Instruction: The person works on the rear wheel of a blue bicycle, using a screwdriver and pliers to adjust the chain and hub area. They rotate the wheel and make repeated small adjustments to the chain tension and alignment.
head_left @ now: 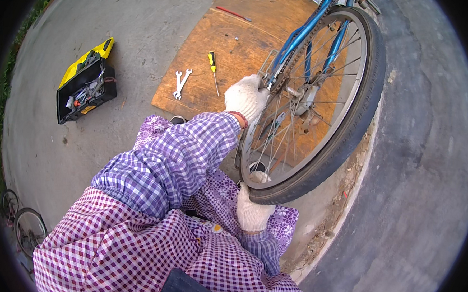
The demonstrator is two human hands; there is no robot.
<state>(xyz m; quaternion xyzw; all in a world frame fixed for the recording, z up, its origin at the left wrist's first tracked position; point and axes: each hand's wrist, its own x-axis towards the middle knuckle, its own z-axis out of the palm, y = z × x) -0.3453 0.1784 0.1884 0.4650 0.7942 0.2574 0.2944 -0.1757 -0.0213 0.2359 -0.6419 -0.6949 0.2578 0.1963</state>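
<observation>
- Clamping bicycle wheel (374,84) at near edge in gloved right hand (254,209).
- Holding gloved left hand (245,98) beside chain (289,65), apart from right; cannot tell whether gripping.
- Locating wheel partly over wooden board (255,52), right of screwdriver (212,63) and two wrenches (179,87).

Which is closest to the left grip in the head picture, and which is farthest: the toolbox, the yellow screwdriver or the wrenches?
From the left grip:
1. Yellow screwdriver: just to its left, on the wooden board.
2. Wrenches: farther left, on the same board.
3. Toolbox: farthest left, off the board.
</observation>
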